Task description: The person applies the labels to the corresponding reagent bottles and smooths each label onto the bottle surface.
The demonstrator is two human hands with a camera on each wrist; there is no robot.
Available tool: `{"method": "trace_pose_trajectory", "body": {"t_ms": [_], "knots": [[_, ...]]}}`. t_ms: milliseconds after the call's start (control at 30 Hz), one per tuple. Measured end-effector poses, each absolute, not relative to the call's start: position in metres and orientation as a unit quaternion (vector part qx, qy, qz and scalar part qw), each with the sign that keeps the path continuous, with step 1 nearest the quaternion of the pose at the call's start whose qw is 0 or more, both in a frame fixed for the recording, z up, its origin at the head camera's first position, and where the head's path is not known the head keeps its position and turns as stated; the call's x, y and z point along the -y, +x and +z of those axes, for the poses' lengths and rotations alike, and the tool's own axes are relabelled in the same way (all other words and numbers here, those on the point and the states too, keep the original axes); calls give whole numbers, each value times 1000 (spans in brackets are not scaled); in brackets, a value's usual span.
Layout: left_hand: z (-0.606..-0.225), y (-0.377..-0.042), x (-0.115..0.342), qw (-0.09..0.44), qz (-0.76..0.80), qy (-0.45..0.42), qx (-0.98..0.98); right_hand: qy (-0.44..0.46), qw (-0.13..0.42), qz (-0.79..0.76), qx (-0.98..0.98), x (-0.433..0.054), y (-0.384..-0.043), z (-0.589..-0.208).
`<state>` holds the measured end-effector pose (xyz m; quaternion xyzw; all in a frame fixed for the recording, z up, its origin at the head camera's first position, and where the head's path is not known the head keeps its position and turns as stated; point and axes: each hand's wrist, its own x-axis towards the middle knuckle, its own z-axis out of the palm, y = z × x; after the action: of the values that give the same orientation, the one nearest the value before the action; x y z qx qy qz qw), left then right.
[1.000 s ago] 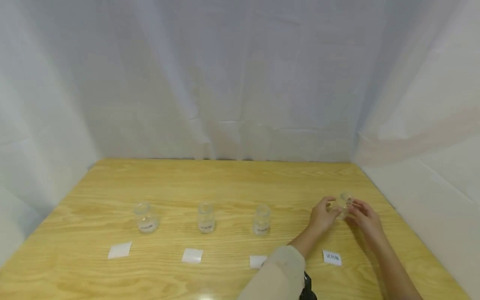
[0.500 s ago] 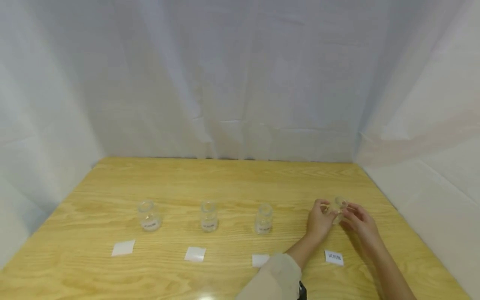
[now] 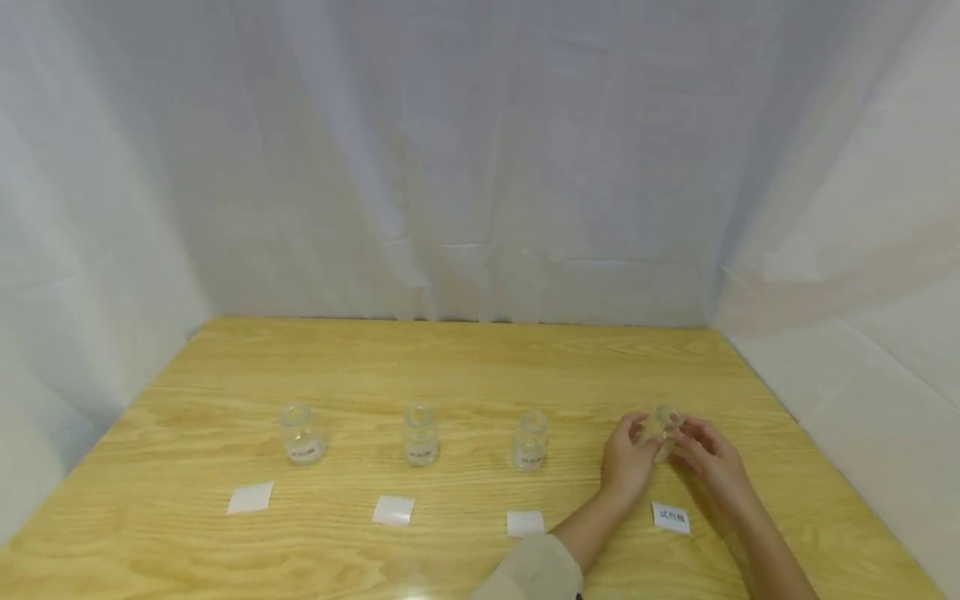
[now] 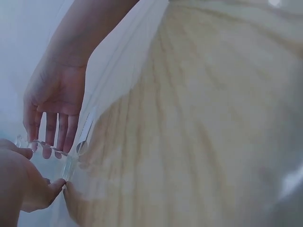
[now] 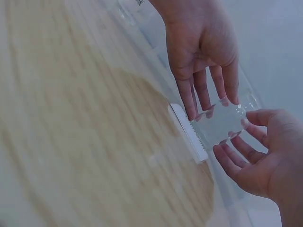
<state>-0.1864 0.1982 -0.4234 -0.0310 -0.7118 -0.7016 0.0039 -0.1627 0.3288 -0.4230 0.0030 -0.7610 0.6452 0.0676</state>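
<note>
At the right of the table in the head view, both hands hold a small clear glass reagent bottle (image 3: 668, 415), its mouth upward. My left hand (image 3: 627, 467) grips its left side, thumb toward me. From the other side, the fingers and thumb of my right hand (image 3: 716, 468) bend around it. In the right wrist view, the see-through bottle (image 5: 220, 124) lies between the fingertips of both hands, and a white printed strip (image 5: 189, 135) shows by its lower end. A white card (image 3: 671, 517) with dark print lies on the table in front of the hands.
Three similar clear bottles, the left one (image 3: 302, 435), the middle one (image 3: 421, 437) and the right one (image 3: 530, 442), stand in a row with printed labels. White cards (image 3: 251, 497) lie before them on the wooden table (image 3: 465, 358). White curtains (image 3: 480, 167) surround it.
Both hands have moved left and a little toward me with the bottle between them. The head view has shifted slightly; the other bottles and cards stay in place on the table.
</note>
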Motion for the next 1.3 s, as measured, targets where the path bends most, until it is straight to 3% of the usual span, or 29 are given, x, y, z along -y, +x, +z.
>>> {"method": "trace_pose_trajectory", "body": {"t_ms": [1033, 1300], "knots": [[-422, -159, -161, 52, -701, -22, 711, 16, 47, 633, 772, -297, -156, -427], [-422, -154, -158, 47, -671, -33, 739, 67, 83, 605, 789, -305, -153, -423]]}}
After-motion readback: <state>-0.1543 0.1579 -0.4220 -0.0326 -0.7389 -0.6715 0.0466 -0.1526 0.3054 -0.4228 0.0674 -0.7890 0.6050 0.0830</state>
